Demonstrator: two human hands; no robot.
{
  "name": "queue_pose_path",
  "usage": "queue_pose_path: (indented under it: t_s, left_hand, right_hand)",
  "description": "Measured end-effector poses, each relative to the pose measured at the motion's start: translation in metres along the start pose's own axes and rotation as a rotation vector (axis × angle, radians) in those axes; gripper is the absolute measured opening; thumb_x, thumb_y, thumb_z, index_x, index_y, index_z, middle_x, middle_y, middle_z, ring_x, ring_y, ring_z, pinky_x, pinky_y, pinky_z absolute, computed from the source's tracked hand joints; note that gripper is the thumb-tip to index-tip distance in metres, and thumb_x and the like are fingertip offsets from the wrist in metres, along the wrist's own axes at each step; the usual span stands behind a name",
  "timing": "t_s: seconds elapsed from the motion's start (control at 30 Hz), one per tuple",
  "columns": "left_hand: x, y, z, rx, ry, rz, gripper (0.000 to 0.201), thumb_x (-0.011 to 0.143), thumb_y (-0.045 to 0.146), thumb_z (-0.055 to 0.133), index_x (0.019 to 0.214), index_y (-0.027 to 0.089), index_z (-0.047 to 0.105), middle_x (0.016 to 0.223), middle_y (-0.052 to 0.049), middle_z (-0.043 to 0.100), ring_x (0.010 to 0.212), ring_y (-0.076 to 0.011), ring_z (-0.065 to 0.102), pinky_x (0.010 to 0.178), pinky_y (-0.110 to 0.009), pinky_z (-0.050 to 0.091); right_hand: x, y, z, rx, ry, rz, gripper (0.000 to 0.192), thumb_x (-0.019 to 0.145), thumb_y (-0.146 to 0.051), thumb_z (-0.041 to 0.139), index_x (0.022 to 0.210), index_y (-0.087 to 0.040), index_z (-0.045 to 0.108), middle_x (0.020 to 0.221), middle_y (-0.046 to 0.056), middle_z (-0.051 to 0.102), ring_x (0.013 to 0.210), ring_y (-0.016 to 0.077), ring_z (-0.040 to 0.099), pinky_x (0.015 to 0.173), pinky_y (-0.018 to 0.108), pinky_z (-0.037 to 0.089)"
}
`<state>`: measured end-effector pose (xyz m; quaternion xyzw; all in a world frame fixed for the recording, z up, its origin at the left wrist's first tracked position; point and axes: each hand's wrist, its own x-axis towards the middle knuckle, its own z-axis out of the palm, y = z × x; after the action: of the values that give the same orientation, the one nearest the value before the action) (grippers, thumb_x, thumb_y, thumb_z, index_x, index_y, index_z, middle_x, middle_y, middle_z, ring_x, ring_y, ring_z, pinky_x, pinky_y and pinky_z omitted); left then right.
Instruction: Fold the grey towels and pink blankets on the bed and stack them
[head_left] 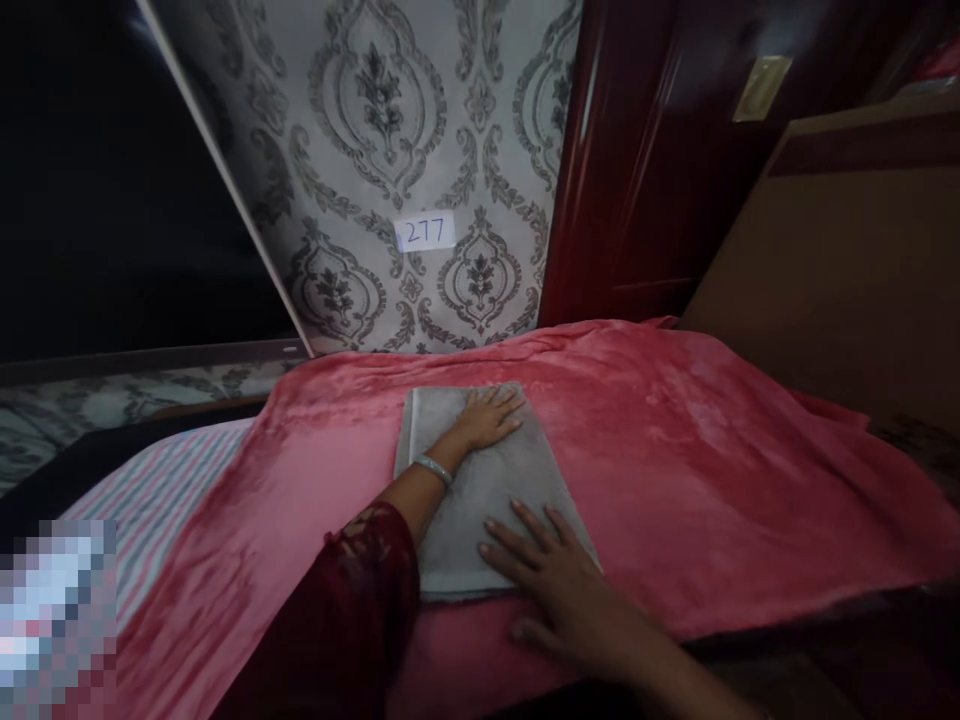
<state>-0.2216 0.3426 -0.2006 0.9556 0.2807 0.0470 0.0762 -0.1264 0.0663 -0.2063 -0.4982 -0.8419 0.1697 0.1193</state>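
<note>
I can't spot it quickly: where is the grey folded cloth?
In the head view, the flat grey folded cloth lies mid-frame on the pink plush blanket, under the left hand and right hand.

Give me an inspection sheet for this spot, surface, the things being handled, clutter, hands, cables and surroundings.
Surface: red blanket spread over a bed; striped sheet shows at the left edge.
Job's things: grey folded towel lying flat on the blanket.
Clutter: nothing seen.
Hands: left hand flat on the far end of the towel, fingers spread, bracelet on the wrist; right hand flat on the near right corner, partly on the blanket. Neither grips anything.
Cables: nothing seen.
Surroundings: patterned wallpaper bearing a paper label reading 277; dark red door to the right; brown board beside it; dark panel at left.
</note>
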Motion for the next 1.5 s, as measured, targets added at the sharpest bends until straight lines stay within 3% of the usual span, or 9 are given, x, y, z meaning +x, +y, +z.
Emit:
queue_pose_path:
  t_s: [0.17,0.37,0.47,0.67,0.93,1.07,1.2,1.37,1.5]
  left_hand:
    - [-0.02,-0.019,-0.027,0.025,-0.009,-0.029,0.06,0.1,0.049,0.04,0.157,0.029,0.036,0.167,-0.009,0.027,0.154,-0.0301,0.025,0.124,-0.06,0.011]
    - [-0.075,-0.053,-0.039,0.089,-0.057,-0.251,0.06,0.1,0.049,0.039,0.157,0.032,0.034,0.168,-0.007,0.024,0.155,-0.032,0.018,0.122,-0.064,0.008]
    - [-0.086,-0.061,-0.025,0.084,-0.027,-0.301,0.06,0.102,0.049,0.034,0.159,0.033,0.029,0.169,-0.005,0.019,0.157,-0.0293,0.013,0.123,-0.062,0.006]
    - [-0.084,-0.064,-0.013,0.048,0.028,-0.282,0.06,0.102,0.05,0.034,0.159,0.03,0.031,0.169,-0.007,0.021,0.156,-0.0298,0.015,0.123,-0.062,0.005]
    - [-0.096,-0.078,-0.014,-0.029,0.133,-0.273,0.05,0.102,0.036,0.038,0.149,0.027,0.049,0.165,-0.006,0.034,0.155,-0.0282,0.019,0.124,-0.056,0.016]
    - [-0.128,-0.096,-0.017,-0.009,0.199,-0.244,0.05,0.098,0.018,0.035,0.142,0.025,0.059,0.161,-0.005,0.04,0.154,-0.0262,0.024,0.125,-0.05,0.022]
    - [-0.153,-0.103,-0.024,0.048,0.149,-0.17,0.051,0.099,0.02,0.037,0.146,0.03,0.055,0.163,-0.004,0.036,0.154,-0.0279,0.025,0.124,-0.053,0.022]
    - [-0.153,-0.103,-0.028,0.117,0.069,-0.079,0.052,0.101,0.02,0.034,0.15,0.031,0.048,0.163,-0.003,0.037,0.155,-0.026,0.019,0.124,-0.057,0.017]
    - [-0.148,-0.11,-0.024,0.067,0.126,-0.086,0.05,0.099,0.018,0.037,0.143,0.03,0.056,0.159,-0.004,0.043,0.153,-0.0242,0.027,0.124,-0.052,0.023]
  right_hand:
    - [0.038,-0.017,-0.02,-0.017,0.074,-0.026,0.053,0.102,-0.047,0.05,0.152,-0.031,0.047,0.154,0.008,0.049,0.145,0.0278,0.039,0.122,0.057,0.023]
    - [0.097,-0.039,0.0,-0.046,0.029,-0.141,0.066,0.099,-0.058,0.05,0.157,-0.029,0.039,0.165,0.01,0.029,0.154,0.0338,0.016,0.121,0.063,0.014]
    - [0.089,-0.045,0.02,-0.028,0.007,-0.186,0.071,0.097,-0.062,0.05,0.159,-0.031,0.033,0.167,0.007,0.022,0.156,0.031,0.007,0.124,0.061,0.004]
    - [0.05,-0.056,0.045,0.019,0.021,-0.161,0.082,0.097,-0.059,0.052,0.164,-0.028,0.016,0.169,0.002,0.016,0.157,0.0211,-0.001,0.128,0.049,0.0]
    - [0.041,-0.051,0.046,-0.026,0.197,-0.055,0.06,0.093,-0.016,0.053,0.152,-0.021,0.046,0.157,0.01,0.044,0.146,0.0232,0.036,0.123,0.048,0.026]
    - [0.038,-0.045,0.044,-0.161,0.2,0.01,0.068,0.087,-0.004,0.05,0.153,-0.022,0.046,0.161,0.013,0.037,0.149,0.0302,0.031,0.12,0.054,0.028]
    - [0.048,-0.053,0.041,-0.254,0.148,0.026,0.069,0.091,-0.002,0.045,0.154,-0.029,0.044,0.161,0.011,0.037,0.149,0.0338,0.032,0.116,0.056,0.034]
    - [0.063,-0.066,0.045,-0.34,0.178,0.04,0.063,0.095,-0.004,0.044,0.153,-0.029,0.045,0.155,0.013,0.045,0.143,0.0352,0.042,0.111,0.057,0.041]
    - [0.066,-0.064,0.053,-0.366,0.233,0.07,0.057,0.094,-0.004,0.045,0.147,-0.021,0.052,0.15,0.015,0.051,0.141,0.0341,0.046,0.11,0.056,0.042]
